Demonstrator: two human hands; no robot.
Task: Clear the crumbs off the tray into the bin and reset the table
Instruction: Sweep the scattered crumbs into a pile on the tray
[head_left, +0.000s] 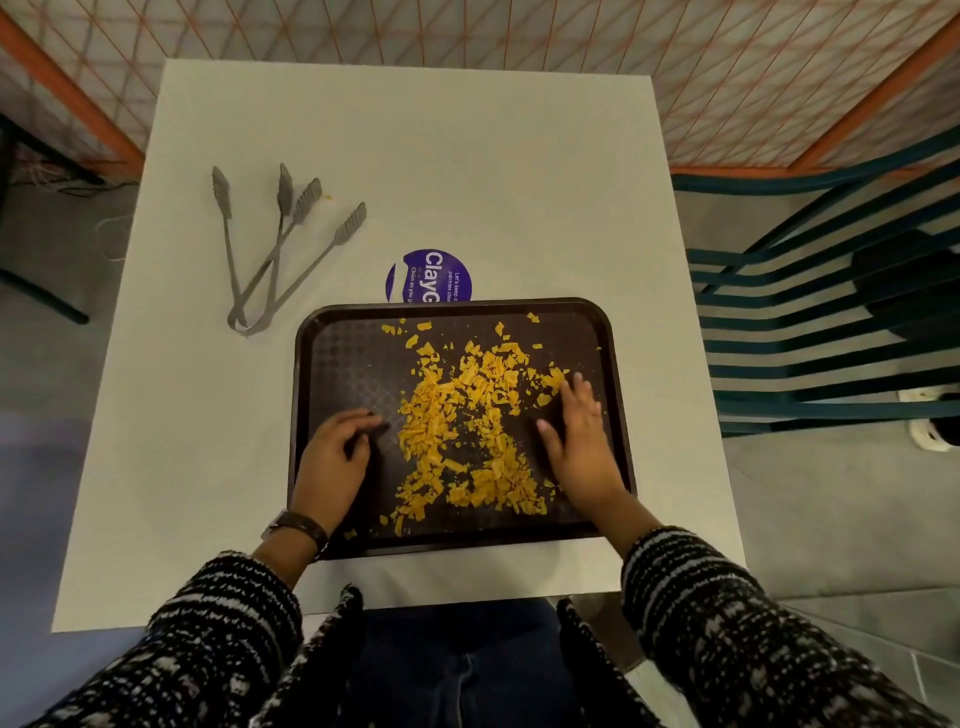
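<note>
Your sleeves (727, 623) hang over the near edge of the tabletop (415, 156), where the tray (343, 374) sits with crumbs (467, 415) piled mid-tray. Your right grip (582, 441) is flat and open against the pile; your left grip (335, 457) is curled, can't tell if it's holding anything. I'd rake both inward into one heap, slowly, so nothing hops the rim.

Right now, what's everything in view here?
table: one, white, centre
tray: one, dark brown, near edge of table
crumbs: many, yellow-orange, scattered across tray
tongs: two pairs, grey, crossed, far left on table
sticker: one, purple, partly under tray's far rim
chair: one, teal, slatted, right of table
mesh fence: one, orange-framed, beyond table
watch: one, dark strap, left wrist
sleeves: two, black-and-white knit
left hand: on tray, left of crumbs, fingers bent
right hand: flat on tray, right of crumbs
</note>
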